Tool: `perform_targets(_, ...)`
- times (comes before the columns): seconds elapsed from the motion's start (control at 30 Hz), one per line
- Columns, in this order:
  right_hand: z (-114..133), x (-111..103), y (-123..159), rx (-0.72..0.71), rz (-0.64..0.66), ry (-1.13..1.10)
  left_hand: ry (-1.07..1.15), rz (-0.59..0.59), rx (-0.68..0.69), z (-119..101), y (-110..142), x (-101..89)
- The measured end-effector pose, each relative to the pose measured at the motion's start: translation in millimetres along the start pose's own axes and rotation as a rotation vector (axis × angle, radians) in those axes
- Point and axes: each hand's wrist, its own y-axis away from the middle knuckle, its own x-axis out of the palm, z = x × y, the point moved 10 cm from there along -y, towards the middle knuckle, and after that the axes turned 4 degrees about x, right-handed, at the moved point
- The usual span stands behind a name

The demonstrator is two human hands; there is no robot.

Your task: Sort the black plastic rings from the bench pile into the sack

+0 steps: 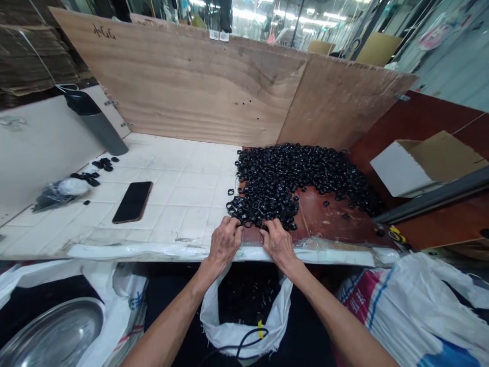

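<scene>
A large pile of small black plastic rings lies on the reddish-brown part of the bench, and some spill onto the white part. At its near edge, my left hand rests with fingers curled in against the rings; whatever is between thumb and fingers is hidden. A short way to its right, my right hand has thumb and forefinger closed on a small black ring. Below both wrists, under the bench edge, a white woven sack hangs open with dark pieces inside.
A phone, a grey bottle and a plastic bag are on the bench's left. A plywood board closes the back. At right is a white cardboard box. A metal bowl sits in a sack lower left.
</scene>
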Motion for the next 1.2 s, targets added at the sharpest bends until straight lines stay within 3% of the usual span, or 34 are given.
perform_targets(0.1, -3, -7, 4, 0.007, -0.021, -0.163, 0.087, -0.017, 0.053, -4, 7, -5.2)
perform_targets(0.23, -7, -9, 10, 0.168, 0.067, -0.701, 0.212, 0.011, 0.124, -12, 19, -5.6)
perform_targets(0.3, 1, -5, 15, 0.246, 0.147, -0.955, 0.253, 0.045, 0.13, -17, 23, -3.1)
perform_targets(0.37, 14, -9, 18, 0.224, 0.164, -1.052, 0.304, 0.068, 0.144, -22, 26, -1.6)
perform_targets(0.53, 35, -19, 23, 0.036, 0.123, -0.899, 0.44, 0.064, 0.132, -29, 28, -4.3)
perform_targets(0.8, 19, -10, 33, 0.129, 0.073, -0.945, 0.67, 0.083, 0.046, -25, 33, -1.5)
perform_targets(1.03, 30, -22, 33, 0.042, 0.071, -0.861, 0.735, 0.079, 0.144, -31, 29, -11.9)
perform_targets(1.2, 37, -26, 34, 0.007, 0.089, -0.73, 0.716, 0.08, 0.173, -27, 35, -9.5)
